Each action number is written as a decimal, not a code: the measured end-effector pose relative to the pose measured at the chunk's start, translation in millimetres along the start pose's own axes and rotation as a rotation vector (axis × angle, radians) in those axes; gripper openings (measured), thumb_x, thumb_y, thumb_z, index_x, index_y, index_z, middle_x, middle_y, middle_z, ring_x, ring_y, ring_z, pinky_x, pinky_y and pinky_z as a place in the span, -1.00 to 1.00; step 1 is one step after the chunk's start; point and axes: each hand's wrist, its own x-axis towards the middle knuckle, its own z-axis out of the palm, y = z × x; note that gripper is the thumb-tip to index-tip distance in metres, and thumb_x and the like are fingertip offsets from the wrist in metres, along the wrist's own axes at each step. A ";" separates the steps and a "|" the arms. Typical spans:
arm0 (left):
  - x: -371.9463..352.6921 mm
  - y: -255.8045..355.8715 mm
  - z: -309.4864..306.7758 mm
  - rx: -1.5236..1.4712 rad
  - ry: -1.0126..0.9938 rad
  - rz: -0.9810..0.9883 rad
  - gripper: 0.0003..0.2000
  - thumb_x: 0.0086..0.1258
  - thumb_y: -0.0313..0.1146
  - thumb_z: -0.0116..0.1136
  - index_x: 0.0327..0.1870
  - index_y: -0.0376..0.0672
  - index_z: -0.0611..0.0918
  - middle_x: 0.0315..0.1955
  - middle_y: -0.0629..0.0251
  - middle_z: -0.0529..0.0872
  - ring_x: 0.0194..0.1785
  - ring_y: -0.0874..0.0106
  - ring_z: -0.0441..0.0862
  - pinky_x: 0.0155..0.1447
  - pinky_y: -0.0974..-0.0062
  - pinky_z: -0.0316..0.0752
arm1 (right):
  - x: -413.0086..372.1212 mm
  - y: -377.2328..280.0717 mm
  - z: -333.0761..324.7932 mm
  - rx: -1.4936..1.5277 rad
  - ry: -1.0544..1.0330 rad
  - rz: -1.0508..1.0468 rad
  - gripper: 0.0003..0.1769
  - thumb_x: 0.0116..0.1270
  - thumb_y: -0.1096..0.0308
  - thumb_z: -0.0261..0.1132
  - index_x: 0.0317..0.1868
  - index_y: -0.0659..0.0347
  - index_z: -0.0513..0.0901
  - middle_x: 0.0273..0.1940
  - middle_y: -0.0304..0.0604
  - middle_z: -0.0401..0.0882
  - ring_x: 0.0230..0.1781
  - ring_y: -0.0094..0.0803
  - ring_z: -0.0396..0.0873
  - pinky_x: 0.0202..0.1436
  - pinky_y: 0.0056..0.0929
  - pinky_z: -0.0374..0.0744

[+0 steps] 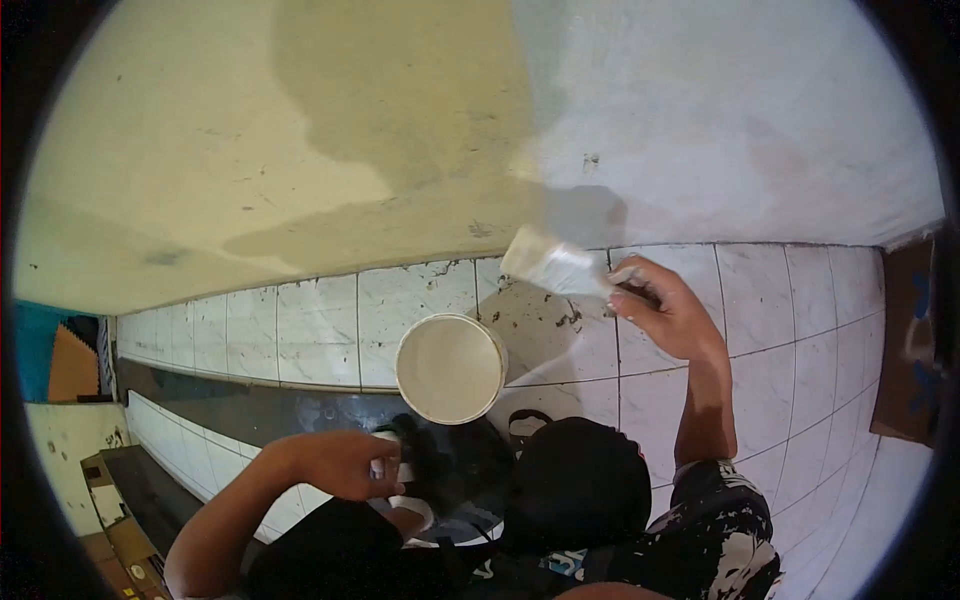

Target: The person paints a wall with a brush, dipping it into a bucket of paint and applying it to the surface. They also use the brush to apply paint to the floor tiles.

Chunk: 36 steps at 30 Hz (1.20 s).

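Note:
My right hand [668, 310] is closed around the handle of a wide paintbrush [560, 265], held above the tiles near the foot of the wall. The brush points left, its bristles pale with paint and slightly blurred. Below and left of it stands a round bucket [402, 392] with off-white paint [448, 368] inside. My left hand [345, 465] is by my knee, fingers curled in, with white patches at the fingers; what it holds, if anything, is hidden.
The wall [400, 120] is yellowish on the left and pale white on the right. White floor tiles [660, 400] carry dark specks along the wall. A dark strip [250, 405] crosses the floor at left. A brown panel [905, 350] stands at far right, a wooden piece [125, 510] at lower left.

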 end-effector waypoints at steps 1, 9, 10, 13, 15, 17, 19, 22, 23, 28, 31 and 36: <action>-2.0 -8.5 2.6 0.005 0.017 0.002 -0.58 0.43 0.01 0.20 -0.06 -0.25 0.63 -0.21 0.03 0.73 -0.15 0.21 0.71 -0.05 0.28 0.56 | 3.8 -10.0 8.4 -0.080 -0.070 -0.019 -0.83 0.46 0.47 0.25 0.01 0.31 0.55 -0.24 -0.20 0.60 -0.22 -0.54 0.53 -0.10 -0.48 0.55; 19.7 -55.4 6.5 -0.018 0.112 0.069 -0.54 0.40 0.05 0.18 -0.06 -0.25 0.61 -0.18 -0.03 0.72 -0.08 0.04 0.68 0.01 0.22 0.53 | 4.8 -4.0 57.0 0.039 0.151 0.129 -0.86 0.54 0.37 0.14 0.00 0.22 0.52 -0.35 -0.25 0.51 -0.47 -0.65 0.36 -0.54 -0.61 0.28; 21.8 -58.0 7.3 0.001 0.113 0.081 -0.54 0.40 0.05 0.18 -0.06 -0.25 0.61 -0.18 -0.03 0.72 -0.08 0.04 0.68 0.01 0.22 0.53 | 0.6 5.4 62.9 0.033 0.172 0.123 -0.86 0.54 0.37 0.14 0.00 0.22 0.52 -0.35 -0.25 0.51 -0.47 -0.65 0.36 -0.54 -0.61 0.28; 25.9 -50.1 8.2 0.220 -0.122 -0.009 -0.57 0.45 0.01 0.14 0.01 -0.24 0.61 -0.14 -0.01 0.75 -0.04 0.13 0.69 0.06 0.22 0.54 | -7.3 26.1 71.9 0.419 0.466 0.273 -0.91 0.54 0.38 0.08 -0.04 0.18 0.42 -0.32 -0.28 0.44 -0.56 -0.69 0.22 -0.65 -0.66 0.11; 32.9 -38.8 12.9 0.314 -0.123 0.021 -0.57 0.45 0.00 0.14 0.01 -0.25 0.61 -0.17 -0.01 0.75 -0.05 0.10 0.70 0.06 0.20 0.55 | 1.3 11.3 66.9 0.449 0.531 0.236 -0.92 0.54 0.39 0.08 -0.06 0.19 0.41 -0.31 -0.27 0.45 -0.56 -0.68 0.23 -0.66 -0.65 0.10; 42.5 -33.1 20.0 0.410 -0.114 0.060 -0.58 0.45 -0.02 0.13 0.00 -0.25 0.62 -0.20 -0.02 0.75 -0.06 0.07 0.70 0.05 0.17 0.55 | 9.2 -20.7 59.2 0.493 0.562 0.165 -0.92 0.51 0.40 0.09 -0.11 0.22 0.41 -0.30 -0.24 0.48 -0.57 -0.67 0.24 -0.68 -0.64 0.09; 60.5 -33.5 24.2 0.588 -0.164 0.247 -0.59 0.45 -0.05 0.09 -0.04 -0.29 0.63 -0.31 -0.01 0.74 -0.09 0.03 0.70 0.03 0.12 0.56 | 4.7 -65.0 54.9 0.466 0.557 0.094 -0.92 0.50 0.42 0.09 -0.09 0.21 0.39 -0.31 -0.22 0.46 -0.57 -0.66 0.24 -0.68 -0.64 0.09; 75.5 -17.6 22.3 0.732 -0.342 0.251 -0.59 0.46 -0.06 0.08 -0.08 -0.31 0.65 -0.33 -0.03 0.75 -0.13 0.02 0.71 0.00 0.10 0.58 | -10.9 -115.5 62.5 0.402 0.599 -0.030 -0.91 0.48 0.42 0.10 -0.09 0.18 0.37 -0.32 -0.21 0.46 -0.59 -0.65 0.24 -0.70 -0.64 0.09; 75.7 -14.9 24.8 0.741 -0.339 0.269 -0.59 0.46 -0.06 0.08 -0.08 -0.31 0.65 -0.33 -0.03 0.75 -0.13 0.02 0.71 0.00 0.10 0.58 | -14.9 -125.6 66.8 0.359 0.648 -0.098 -0.92 0.48 0.41 0.11 -0.10 0.16 0.38 -0.32 -0.21 0.48 -0.61 -0.66 0.24 -0.71 -0.65 0.08; 155.7 -75.9 44.9 0.928 -0.337 0.786 -0.60 0.43 -0.10 0.10 -0.24 -0.35 0.71 -0.35 -0.08 0.76 -0.21 0.01 0.73 -0.10 0.11 0.59 | 28.5 -37.3 71.9 0.464 0.743 -0.211 -0.91 0.51 0.32 0.10 -0.16 0.12 0.41 -0.45 -0.23 0.49 -0.73 -0.66 0.20 -0.76 -0.65 0.06; 63.2 -18.8 16.9 0.830 -0.300 0.460 -0.60 0.40 -0.10 0.12 -0.28 -0.37 0.72 -0.40 -0.07 0.75 -0.25 0.02 0.73 -0.13 0.09 0.57 | 45.0 59.1 86.3 0.498 0.774 -0.097 -0.88 0.51 0.31 0.12 -0.11 0.14 0.40 -0.44 -0.23 0.47 -0.71 -0.61 0.27 -0.76 -0.59 0.13; 56.7 -27.0 15.8 0.799 -0.313 0.455 -0.62 0.31 -0.12 0.14 -0.25 -0.35 0.74 -0.36 -0.05 0.76 -0.21 0.05 0.73 -0.10 0.11 0.57 | 30.3 90.9 90.9 0.456 0.781 0.329 -0.87 0.42 0.34 0.12 -0.14 0.20 0.42 -0.41 -0.21 0.45 -0.64 -0.58 0.32 -0.73 -0.59 0.18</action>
